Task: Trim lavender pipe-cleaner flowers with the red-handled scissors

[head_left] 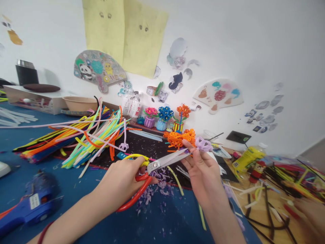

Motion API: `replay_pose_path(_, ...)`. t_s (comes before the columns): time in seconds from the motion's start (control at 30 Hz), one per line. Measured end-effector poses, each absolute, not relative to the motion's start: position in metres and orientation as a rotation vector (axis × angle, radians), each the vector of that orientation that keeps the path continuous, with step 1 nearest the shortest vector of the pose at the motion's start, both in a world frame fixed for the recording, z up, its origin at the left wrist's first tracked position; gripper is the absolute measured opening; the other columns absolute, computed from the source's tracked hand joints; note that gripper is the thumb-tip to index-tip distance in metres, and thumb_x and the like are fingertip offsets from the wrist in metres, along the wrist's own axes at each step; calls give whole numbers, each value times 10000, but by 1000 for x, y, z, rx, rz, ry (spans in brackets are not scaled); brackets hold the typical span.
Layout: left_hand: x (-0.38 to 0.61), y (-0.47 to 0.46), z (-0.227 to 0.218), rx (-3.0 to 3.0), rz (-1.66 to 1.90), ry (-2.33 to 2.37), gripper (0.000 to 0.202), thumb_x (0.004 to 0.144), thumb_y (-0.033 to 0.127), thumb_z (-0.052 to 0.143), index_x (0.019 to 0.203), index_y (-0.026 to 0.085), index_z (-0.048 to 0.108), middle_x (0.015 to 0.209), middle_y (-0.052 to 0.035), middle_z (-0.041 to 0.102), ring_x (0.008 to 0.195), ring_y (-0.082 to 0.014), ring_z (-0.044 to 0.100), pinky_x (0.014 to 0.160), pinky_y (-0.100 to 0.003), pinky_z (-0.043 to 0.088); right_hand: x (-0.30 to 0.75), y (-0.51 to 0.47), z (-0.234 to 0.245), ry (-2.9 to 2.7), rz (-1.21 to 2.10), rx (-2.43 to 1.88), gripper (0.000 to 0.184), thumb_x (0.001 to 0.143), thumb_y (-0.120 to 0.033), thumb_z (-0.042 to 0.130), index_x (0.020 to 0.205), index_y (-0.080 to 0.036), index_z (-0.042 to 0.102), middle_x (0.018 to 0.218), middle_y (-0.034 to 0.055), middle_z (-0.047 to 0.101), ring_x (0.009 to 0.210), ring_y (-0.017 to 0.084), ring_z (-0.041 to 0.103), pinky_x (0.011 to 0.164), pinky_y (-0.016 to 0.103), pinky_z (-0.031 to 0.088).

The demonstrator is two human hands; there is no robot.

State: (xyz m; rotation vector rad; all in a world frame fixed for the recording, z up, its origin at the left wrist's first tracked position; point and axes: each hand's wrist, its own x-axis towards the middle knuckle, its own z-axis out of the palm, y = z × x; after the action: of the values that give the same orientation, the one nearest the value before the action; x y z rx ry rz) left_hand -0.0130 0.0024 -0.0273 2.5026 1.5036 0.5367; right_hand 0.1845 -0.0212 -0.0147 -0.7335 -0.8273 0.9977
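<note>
- My left hand (119, 183) is clamped on the red-handled scissors (162, 162), fingers through the loops.
- My right hand (203, 176) pinches a lilac pipe-cleaner curl (203, 144) just past the blade tips; the hands are apart, scissors between.
- Whether the blades touch the curl is hard to make out.
- Purple snippets (154, 189) lie below the scissors on a blue mat (177, 220).
- Far right of the scissors, a blurred hand (311, 217), cut off by the frame, seems someone else's.
</note>
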Motion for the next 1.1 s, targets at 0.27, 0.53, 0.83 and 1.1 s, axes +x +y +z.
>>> replay_pose_path(0.27, -13, 3, -26, 2528, 527, 1547, 276, 843, 496, 430, 776, 240, 509, 623, 15, 631, 615, -223, 642, 512, -253, 298, 185, -20, -15, -801, 989, -749, 160, 708, -324, 769, 788, -196, 716, 1085, 70, 709, 826, 181, 682, 827, 376, 526)
replay_pose_path(0.53, -13, 1, -25, 2508, 501, 1602, 314, 837, 529, 421, 732, 241, 490, 592, 23, 600, 592, -212, 622, 506, -240, 259, 184, -21, -16, -794, 992, -724, 127, 722, -293, 763, 789, -192, 724, 1044, 63, 721, 787, 151, 681, 776, 325, 548)
replay_pose_path(0.83, -13, 4, -26, 2483, 472, 1597, 372, 818, 555, 407, 634, 232, 395, 538, 31, 513, 519, -174, 527, 506, -237, 219, 185, -20, -15, -764, 990, -708, 137, 695, -287, 784, 758, -179, 729, 975, 65, 730, 777, 166, 684, 773, 351, 557)
replay_pose_path(1.1, -15, 7, -27, 2405, 494, 1641, 421, 794, 586, 437, 592, 230, 336, 506, 39, 440, 509, -166, 489, 509, -241, 211, 185, -20, -14, -712, 989, -723, 128, 690, -269, 789, 770, -187, 731, 870, 9, 731, 747, 141, 696, 745, 271, 561)
